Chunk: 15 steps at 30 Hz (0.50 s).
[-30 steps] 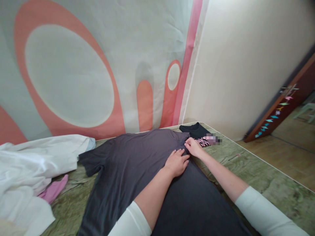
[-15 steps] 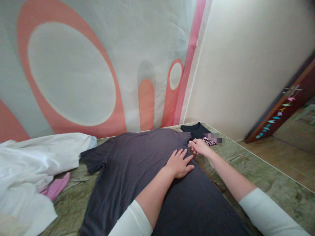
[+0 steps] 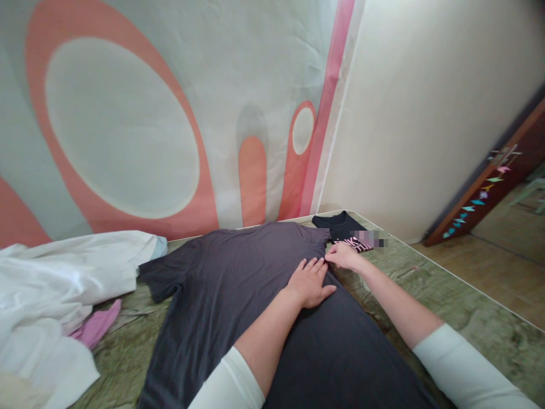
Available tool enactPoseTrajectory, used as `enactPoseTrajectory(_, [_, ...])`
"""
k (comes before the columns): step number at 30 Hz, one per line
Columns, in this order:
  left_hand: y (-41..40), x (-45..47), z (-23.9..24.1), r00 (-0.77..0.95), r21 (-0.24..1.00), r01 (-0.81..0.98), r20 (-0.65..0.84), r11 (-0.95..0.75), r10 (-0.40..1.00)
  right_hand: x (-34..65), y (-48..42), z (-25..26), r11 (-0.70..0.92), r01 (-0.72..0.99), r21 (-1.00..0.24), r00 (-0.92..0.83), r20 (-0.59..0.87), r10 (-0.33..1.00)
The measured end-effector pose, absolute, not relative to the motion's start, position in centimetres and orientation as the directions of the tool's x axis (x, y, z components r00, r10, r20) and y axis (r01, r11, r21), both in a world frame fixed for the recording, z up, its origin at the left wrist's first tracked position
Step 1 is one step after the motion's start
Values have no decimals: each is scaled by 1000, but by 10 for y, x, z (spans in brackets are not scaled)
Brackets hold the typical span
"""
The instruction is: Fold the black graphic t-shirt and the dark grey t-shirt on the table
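Observation:
A dark grey T-shirt (image 3: 238,284) lies spread out before me, one sleeve stretched to the left. My left hand (image 3: 310,284) rests flat on the shirt near its right edge, fingers extended. Just beyond its fingertips, my right hand (image 3: 343,257) pinches the edge of the same shirt by the right sleeve, which looks bunched. The fingertips of the two hands almost meet. Behind my right hand lies a folded black shirt (image 3: 336,224) with pink lettering, partly covered by the hand and the grey sleeve.
White garments (image 3: 63,272) are heaped at the left, with a pink cloth (image 3: 100,324) beside them. Everything lies on a green-brown patterned surface (image 3: 460,301) with a pale edge. A wall hanging (image 3: 225,85) rises behind, and a brown door (image 3: 481,199) is at the right.
My right hand has shifted slightly left and down, its fingers closing at the grey shirt's edge. My left hand stays in place, its fingers a little closer together.

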<state>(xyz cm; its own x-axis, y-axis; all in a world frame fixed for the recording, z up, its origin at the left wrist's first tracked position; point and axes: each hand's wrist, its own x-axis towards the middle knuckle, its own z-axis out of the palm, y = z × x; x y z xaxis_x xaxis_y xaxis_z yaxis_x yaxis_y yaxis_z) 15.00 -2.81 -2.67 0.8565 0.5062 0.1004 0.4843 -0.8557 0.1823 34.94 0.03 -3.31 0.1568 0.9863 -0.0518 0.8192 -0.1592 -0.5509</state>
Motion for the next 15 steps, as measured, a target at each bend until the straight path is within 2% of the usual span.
enactPoseTrajectory(7, [-30, 147, -21, 874, 202, 460, 70, -864, 482, 353, 1, -33, -148, 843, -517, 152, -35, 988])
enactPoseTrajectory(15, [-39, 143, -3, 885, 270, 462, -83, -845, 458, 351, 0, -32, -155, 821, -550, 152, -51, 987])
